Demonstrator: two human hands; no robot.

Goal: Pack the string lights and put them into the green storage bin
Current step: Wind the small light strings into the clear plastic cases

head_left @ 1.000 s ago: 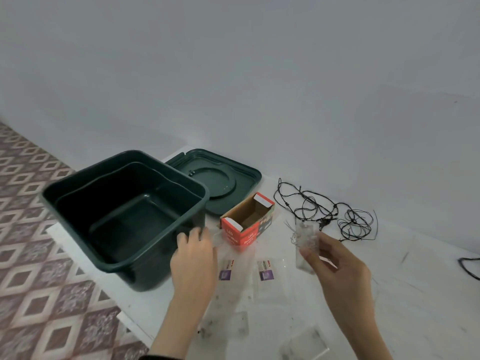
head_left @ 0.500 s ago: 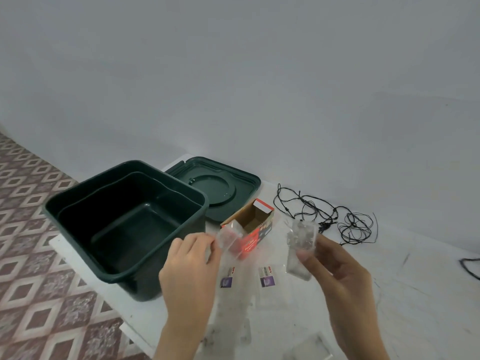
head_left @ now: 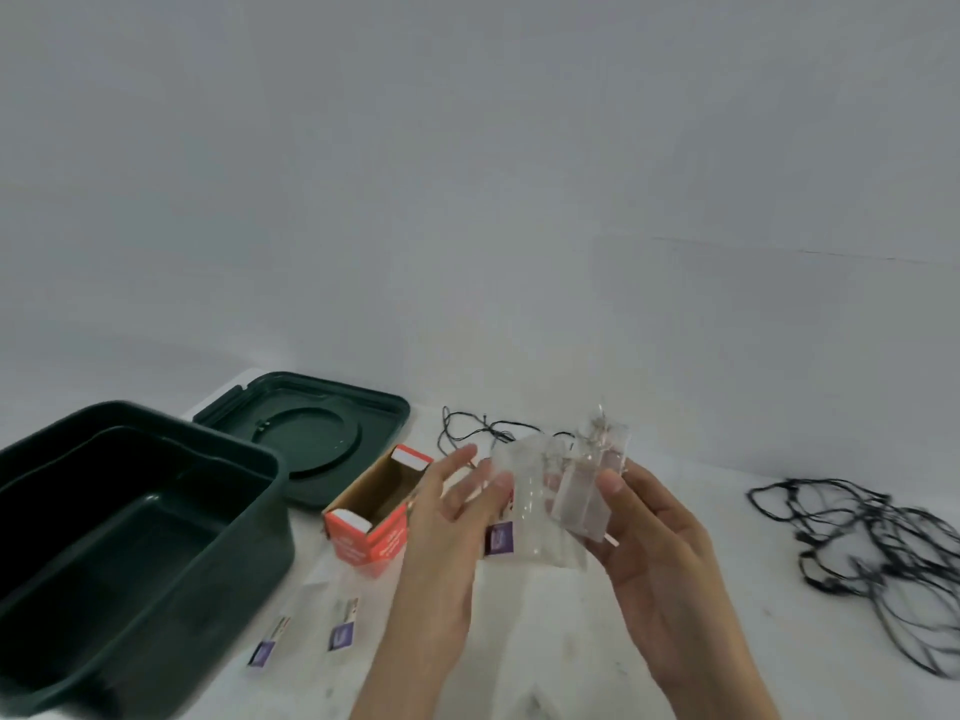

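My right hand (head_left: 660, 558) pinches a small clear pack of wire string lights (head_left: 597, 475) in front of me. My left hand (head_left: 447, 532) holds a clear plastic bag (head_left: 524, 501) with a purple label right beside the pack, the two touching. The green storage bin (head_left: 218, 553) stands open and empty at the left. An open red cardboard box (head_left: 374, 511) lies between the bin and my hands. A black string-light tangle (head_left: 467, 431) lies behind my hands, partly hidden. Another black tangle (head_left: 883, 548) lies at the right.
The bin's green lid (head_left: 311, 433) lies upside down behind the bin, against the white wall. Two more clear bags with purple labels (head_left: 340, 636) lie flat on the white table in front of the red box. The table's left edge runs beneath the bin.
My left hand left the bin's side, picked up a clear bag and brought it up to the pack in my right hand. The view shifted left.
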